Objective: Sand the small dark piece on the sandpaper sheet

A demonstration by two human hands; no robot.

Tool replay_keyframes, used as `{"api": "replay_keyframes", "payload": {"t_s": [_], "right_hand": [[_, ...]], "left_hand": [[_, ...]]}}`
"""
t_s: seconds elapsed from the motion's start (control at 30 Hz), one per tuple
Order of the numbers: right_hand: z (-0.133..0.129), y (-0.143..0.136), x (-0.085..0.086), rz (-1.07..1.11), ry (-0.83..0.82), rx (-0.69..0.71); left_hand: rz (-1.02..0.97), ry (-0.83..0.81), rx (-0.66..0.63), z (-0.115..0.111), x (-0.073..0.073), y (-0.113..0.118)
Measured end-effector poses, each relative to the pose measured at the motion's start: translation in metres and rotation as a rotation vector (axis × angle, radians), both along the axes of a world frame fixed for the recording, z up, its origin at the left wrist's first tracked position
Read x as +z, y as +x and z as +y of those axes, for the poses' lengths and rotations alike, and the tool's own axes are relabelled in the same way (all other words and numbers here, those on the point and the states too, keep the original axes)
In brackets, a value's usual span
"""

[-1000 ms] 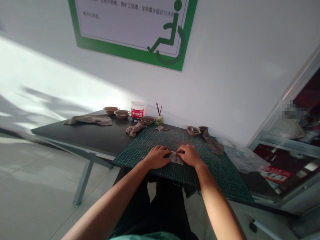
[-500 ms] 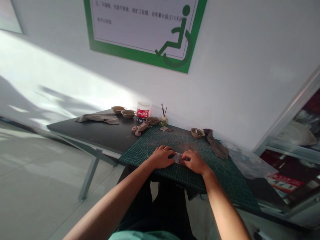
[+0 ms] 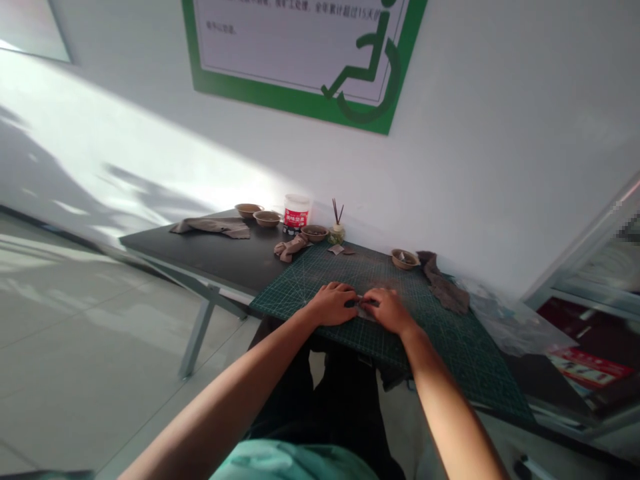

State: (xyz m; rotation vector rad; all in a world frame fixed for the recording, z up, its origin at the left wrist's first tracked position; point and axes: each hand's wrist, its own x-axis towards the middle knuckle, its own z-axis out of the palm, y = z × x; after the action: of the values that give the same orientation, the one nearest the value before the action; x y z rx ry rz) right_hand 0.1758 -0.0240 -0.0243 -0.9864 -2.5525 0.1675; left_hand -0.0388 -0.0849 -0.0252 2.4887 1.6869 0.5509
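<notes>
A small flat pale grey piece (image 3: 367, 314) lies on the green cutting mat (image 3: 295, 287) near its front edge; its kind is too small and too covered to tell. My left hand (image 3: 335, 305) rests on the mat, thumb and fingertips closed at the left end of the piece. From the other side, my right hand (image 3: 389, 310) pinches it with thumb and forefinger. The fingertips of both hands nearly meet and hide much of it.
Behind the hands are a small bowl (image 3: 405, 259), a brown cloth (image 3: 445, 290), a reed-stick bottle (image 3: 337, 233) and a red-and-white tub (image 3: 297, 215). More bowls (image 3: 267, 219) and cloths (image 3: 213, 227) lie on the black table (image 3: 200, 253). Clear plastic (image 3: 515, 320) sits right.
My fingertips have come closer together over the piece, so less of it shows now. The whole view has shifted slightly, with the table now a little farther right.
</notes>
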Motion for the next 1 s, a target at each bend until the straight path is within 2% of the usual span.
{"api": "replay_keyframes", "payload": {"t_s": [0.1,0.3,0.5,0.7,0.87,1.0], "right_hand": [[0.004,0.000,0.002,0.029,0.006,-0.050],[-0.002,0.009,0.002,0.010,-0.046,0.074],[0.010,0.001,0.002,0.042,-0.022,-0.053],[-0.002,0.010,0.003,0.009,-0.074,0.089],[0.004,0.005,0.005,0.052,-0.051,-0.014],[-0.003,0.014,0.009,0.029,-0.082,0.055]], "left_hand": [[0.002,-0.005,0.005,0.000,0.000,0.000],[-0.004,-0.002,0.007,0.000,-0.001,0.001],[-0.002,0.004,-0.007,0.001,-0.001,0.000],[-0.016,0.003,-0.006,0.001,-0.002,0.000],[-0.015,0.003,-0.004,0.001,-0.002,-0.001],[-0.018,0.009,-0.011,0.001,-0.002,-0.001]]}}
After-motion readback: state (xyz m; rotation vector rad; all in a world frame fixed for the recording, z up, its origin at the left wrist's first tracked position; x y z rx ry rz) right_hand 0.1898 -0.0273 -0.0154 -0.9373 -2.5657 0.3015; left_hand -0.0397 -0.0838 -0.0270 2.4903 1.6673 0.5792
